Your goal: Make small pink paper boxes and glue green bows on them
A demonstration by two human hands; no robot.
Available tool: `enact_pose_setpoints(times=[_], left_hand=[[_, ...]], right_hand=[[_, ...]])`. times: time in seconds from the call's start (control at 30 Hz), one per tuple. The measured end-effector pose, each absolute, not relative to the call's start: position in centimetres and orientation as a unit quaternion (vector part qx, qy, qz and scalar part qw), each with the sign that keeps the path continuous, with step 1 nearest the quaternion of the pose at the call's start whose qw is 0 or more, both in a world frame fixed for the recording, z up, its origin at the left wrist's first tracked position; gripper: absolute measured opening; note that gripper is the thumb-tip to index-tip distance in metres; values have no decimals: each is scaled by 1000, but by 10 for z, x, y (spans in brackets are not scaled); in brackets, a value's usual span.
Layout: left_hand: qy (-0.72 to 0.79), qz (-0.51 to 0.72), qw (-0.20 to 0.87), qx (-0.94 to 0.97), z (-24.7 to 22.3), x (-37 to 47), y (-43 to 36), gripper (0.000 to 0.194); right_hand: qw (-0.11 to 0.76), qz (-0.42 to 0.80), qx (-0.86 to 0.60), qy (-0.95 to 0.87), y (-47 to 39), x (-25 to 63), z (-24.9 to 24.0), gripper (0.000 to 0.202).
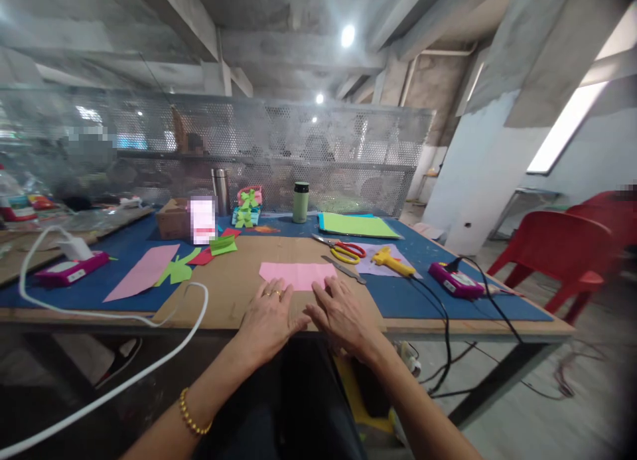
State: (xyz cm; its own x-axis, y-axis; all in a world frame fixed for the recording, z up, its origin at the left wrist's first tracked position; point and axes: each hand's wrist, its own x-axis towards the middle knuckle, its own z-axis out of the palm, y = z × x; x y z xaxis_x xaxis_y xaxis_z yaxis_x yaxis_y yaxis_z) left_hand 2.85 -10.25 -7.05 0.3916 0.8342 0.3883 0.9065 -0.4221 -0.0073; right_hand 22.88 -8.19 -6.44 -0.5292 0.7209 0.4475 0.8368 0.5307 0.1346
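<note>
A folded-looking strip of pink paper (pixel 298 273) lies flat on a brown cardboard sheet (pixel 209 294) in front of me. My left hand (pixel 269 316) rests palm down, its outstretched fingertips on the strip's lower left part. At the strip's lower right edge, my right hand (pixel 344 315) also lies palm down, fingers slightly bent and apart. Neither hand grasps anything; both press or rest on the paper. Just beyond the right hand are a grey blade-like tool (pixel 348 271) and scissors (pixel 349 251) with red and yellow handles.
A yellow glue gun (pixel 391 261) lies on purple paper (pixel 365 266); its black cord runs off the table. Power strips (pixel 456 281) sit at both sides. A white cable (pixel 199 317) loops at left, near pink paper (pixel 144 271) and green cutouts (pixel 178 269). A green tumbler (pixel 300 204) stands behind.
</note>
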Motion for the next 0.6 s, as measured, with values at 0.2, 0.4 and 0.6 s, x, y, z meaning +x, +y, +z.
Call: enact_pose_setpoints(times=[0.2, 0.4, 0.6], left_hand=[[-534, -150, 95, -827, -63, 36, -104, 67], [-554, -148, 77, -815, -61, 41, -106, 71], [-538, -157, 36, -827, -60, 28, -108, 73]], right_hand=[[167, -174, -448, -861, -80, 231, -66, 47], [169, -155, -447, -865, -82, 230, -64, 45], [239, -123, -471, -840, -83, 236, -66, 53]])
